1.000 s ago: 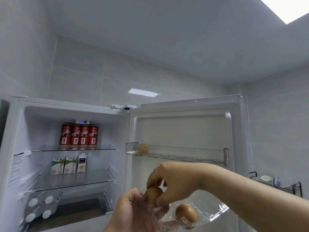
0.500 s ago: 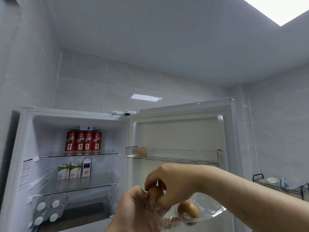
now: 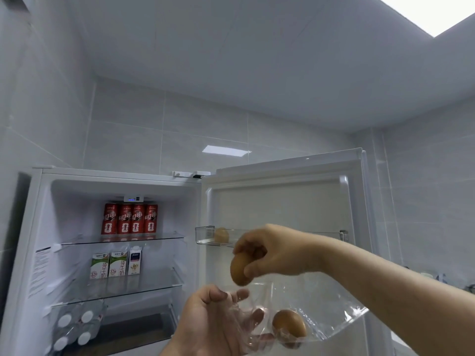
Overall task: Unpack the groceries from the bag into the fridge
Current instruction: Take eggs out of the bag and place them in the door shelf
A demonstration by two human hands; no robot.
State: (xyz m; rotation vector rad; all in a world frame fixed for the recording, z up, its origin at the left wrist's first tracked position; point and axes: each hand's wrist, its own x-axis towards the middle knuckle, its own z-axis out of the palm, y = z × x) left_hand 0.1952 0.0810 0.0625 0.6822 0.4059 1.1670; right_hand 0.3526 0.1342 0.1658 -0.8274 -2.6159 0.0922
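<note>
My right hand (image 3: 272, 253) pinches a brown egg (image 3: 237, 271) just above the clear plastic bag (image 3: 329, 322), below the door's top shelf. My left hand (image 3: 213, 322) holds the bag from underneath, fingers curled into the plastic. Another brown egg (image 3: 289, 325) lies inside the bag. The white fridge (image 3: 38, 227) stands open, and one egg (image 3: 221, 235) sits at the left end of the clear door shelf (image 3: 205, 236).
Several red cans (image 3: 129, 219) line the top glass shelf. Below them stand three milk cartons (image 3: 115, 264). White-capped bottles (image 3: 74, 327) lie in the lower drawer. The open door (image 3: 282, 201) is on the right, with a wire rack (image 3: 437, 277) beyond my forearm.
My right hand has lifted the egg up out of the bag, away from my left hand, towards the door shelf. The view has tilted slightly upward.
</note>
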